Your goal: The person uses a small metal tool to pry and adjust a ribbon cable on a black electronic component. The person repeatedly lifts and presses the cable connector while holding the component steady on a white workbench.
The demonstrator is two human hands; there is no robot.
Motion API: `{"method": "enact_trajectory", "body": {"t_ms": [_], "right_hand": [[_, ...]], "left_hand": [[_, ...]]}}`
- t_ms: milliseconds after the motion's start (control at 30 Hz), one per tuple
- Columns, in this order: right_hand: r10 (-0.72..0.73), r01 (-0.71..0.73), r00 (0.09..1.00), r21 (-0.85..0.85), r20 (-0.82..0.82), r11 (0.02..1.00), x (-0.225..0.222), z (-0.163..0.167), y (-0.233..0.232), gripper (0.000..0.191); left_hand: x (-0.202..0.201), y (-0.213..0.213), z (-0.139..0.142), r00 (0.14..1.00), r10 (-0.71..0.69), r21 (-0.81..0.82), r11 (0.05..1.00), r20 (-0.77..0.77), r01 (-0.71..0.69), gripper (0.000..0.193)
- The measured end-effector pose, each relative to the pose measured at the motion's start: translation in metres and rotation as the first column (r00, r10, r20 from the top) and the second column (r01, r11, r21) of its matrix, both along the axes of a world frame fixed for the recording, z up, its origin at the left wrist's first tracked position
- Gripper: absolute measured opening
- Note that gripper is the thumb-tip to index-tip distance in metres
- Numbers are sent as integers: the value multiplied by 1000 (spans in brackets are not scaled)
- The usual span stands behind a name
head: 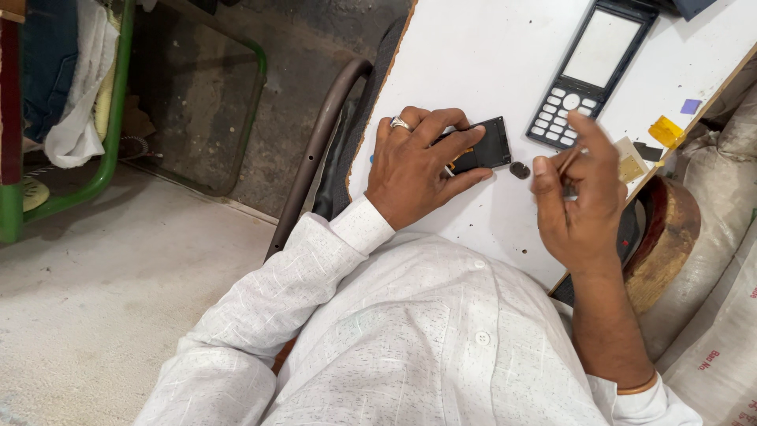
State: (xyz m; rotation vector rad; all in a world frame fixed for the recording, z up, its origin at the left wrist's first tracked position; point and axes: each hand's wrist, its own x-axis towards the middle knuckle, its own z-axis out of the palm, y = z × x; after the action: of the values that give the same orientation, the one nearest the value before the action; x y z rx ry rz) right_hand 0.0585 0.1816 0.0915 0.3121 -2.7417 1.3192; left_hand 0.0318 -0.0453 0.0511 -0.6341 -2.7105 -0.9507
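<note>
Centrally, one flat black rectangular phone part [487,146] lies on the white table [481,55], pinned under the left hand [418,166]; beside it, the right hand [579,197] pinches one thin tool [569,160]; one keypad phone front [593,71] beyond.

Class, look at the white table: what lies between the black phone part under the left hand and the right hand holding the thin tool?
In the head view, a small dark round piece lies on the white table between the black phone part and the right hand.
</note>
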Motion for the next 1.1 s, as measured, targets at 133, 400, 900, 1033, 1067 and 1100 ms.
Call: {"method": "enact_trajectory", "body": {"t_ms": [133,400,900,1033,1067,1100], "right_hand": [[109,-76,989,279,-104,957,0,10,-7,29],[233,-66,950,599,-206,798,-7,14,-12,13],[445,-161,881,784,-159,599,-25,23,-19,17],[437,-186,890,772,-131,608,-27,20,-19,18],[434,-177,892,783,-129,597,-27,20,-19,19],[431,-169,894,793,-127,585,-26,19,-20,19]], "left_hand": [[0,0,1,1000,-5,11,1000,2,5,51],[0,-1,2,1000,-10,3,1000,-1,10,48],[4,1,5,1000,12,8,1000,4,-12,45],[6,3,4,1000,15,13,1000,-5,-15,45],[6,2,4,1000,13,12,1000,-4,-13,45],[6,2,3,1000,11,10,1000,-1,-11,45]]}}
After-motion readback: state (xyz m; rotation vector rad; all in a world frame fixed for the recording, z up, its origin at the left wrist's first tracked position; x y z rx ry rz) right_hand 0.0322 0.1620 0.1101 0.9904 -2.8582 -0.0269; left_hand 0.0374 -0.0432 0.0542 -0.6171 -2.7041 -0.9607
